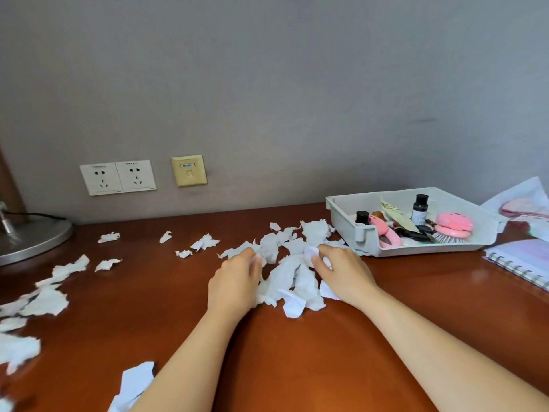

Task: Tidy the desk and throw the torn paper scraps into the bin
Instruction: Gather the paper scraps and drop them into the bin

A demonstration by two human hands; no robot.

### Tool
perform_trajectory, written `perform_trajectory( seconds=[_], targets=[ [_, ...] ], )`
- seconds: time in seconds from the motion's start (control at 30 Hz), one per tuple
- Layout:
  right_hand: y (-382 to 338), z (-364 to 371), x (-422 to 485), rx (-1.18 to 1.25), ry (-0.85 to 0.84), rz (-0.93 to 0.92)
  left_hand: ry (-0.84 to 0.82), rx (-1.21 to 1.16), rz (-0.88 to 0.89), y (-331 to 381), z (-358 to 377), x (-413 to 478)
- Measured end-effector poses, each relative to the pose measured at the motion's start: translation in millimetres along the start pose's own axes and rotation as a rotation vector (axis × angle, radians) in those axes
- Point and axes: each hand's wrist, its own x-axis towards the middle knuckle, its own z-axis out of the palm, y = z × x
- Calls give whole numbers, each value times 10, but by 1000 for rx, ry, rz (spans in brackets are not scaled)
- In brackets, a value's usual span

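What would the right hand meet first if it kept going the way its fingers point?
The torn paper scraps heaped just ahead of the right hand, which its fingers touch. The white tray seems to lie right of that line, though depth is unclear.

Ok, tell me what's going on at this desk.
A person is gathering torn paper scraps on the desk. The left hand and right hand both sit at the middle pile, fingers curled around pieces of it. Stray pieces lie scattered to the left and at the near edge. A tray of small items and a notebook sit on the right. No bin is in view.
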Motion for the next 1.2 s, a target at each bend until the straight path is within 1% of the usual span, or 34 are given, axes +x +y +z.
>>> perform_trajectory(
  seconds=[0.13,0.3,0.53,0.63,0.87,1.03,1.2],
  targets=[
    [6,-22,-9,130,62,35,48,-209,-57,-41,7,26],
    [-39,-105,-80,304,182,67,109,-312,-69,26,-83,-16],
    [-88,-315,-211,473,339,87,274,-429,-12,119,-244,-86],
    [-116,-388,-314,501,382,83,301,-471,56,213,-311,-168],
    [-76,-501,-696,570,378,116,230,-583,197,555,-357,-480],
    [57,-679,-1062,611,412,160,91,-598,273,743,-361,-712],
    [215,-999,-1486,652,343,201,-17,-661,339,1117,-553,-976]
  ],
)
